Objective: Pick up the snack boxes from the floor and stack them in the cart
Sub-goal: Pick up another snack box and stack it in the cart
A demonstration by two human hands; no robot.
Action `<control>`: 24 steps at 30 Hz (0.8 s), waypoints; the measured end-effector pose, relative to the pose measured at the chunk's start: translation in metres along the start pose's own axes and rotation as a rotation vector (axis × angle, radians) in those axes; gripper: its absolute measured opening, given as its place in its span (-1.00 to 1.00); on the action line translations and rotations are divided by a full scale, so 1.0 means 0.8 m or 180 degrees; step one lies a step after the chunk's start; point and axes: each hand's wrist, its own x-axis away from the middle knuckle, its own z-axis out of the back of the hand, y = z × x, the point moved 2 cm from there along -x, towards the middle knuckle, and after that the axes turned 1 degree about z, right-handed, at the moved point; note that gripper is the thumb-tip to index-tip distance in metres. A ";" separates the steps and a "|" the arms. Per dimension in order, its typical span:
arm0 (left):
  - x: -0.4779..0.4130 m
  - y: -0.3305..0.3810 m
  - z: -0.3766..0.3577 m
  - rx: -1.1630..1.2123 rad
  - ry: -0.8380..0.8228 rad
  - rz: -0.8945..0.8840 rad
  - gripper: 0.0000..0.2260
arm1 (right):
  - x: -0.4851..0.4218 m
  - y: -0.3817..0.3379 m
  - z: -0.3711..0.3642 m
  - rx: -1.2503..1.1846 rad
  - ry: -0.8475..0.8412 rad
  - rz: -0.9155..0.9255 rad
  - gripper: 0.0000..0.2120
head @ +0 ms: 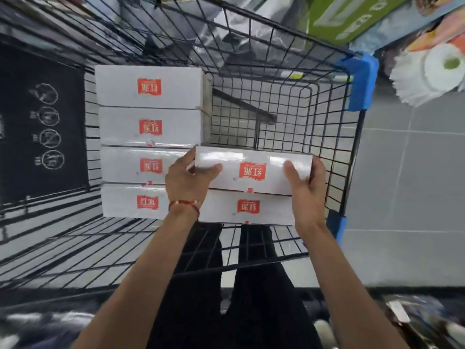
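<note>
I look down into a black wire cart [289, 104]. A white snack box [254, 171] with a red label is held at both ends, my left hand [187, 181] on its left end and my right hand [305, 187] on its right end. It sits just above and behind another white box [247, 209] at the cart's near right. Several matching boxes [149, 127] lie side by side in a row along the cart's left half.
The far right part of the cart floor is bare wire mesh [276, 127]. Blue corner bumpers [362, 84] mark the cart's right edge. A white mop head [427, 74] and a green carton [352, 16] sit beyond it. Grey tiled floor [407, 185] lies to the right.
</note>
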 end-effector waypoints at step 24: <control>-0.026 -0.033 -0.020 -0.0493 0.0408 -0.0189 -0.44 | -0.041 0.029 -0.038 0.0672 -0.0266 -0.0091 -0.35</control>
